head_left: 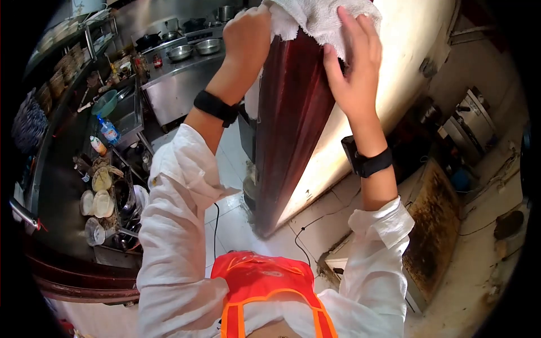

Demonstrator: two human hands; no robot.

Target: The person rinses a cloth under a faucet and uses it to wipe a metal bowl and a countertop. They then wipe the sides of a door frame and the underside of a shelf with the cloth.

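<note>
A whitish cloth [315, 21] lies against the upper part of a dark red wooden door frame [293, 112], at the top of the head view. My left hand [248, 36] is closed in a fist around the cloth's left end. On the cloth's right side my right hand [359, 65] lies with its fingers stretched out and spread, pressing the fabric to the frame. Both wrists wear black bands. The cloth's top edge runs out of view.
Left of the frame stand a steel counter [174, 93] with metal bowls [208, 46], a sink holding a green basin [105, 103], and a blue spray bottle [109, 130]. A stained board [434, 225] leans at right. Black cables cross the tiled floor [225, 211].
</note>
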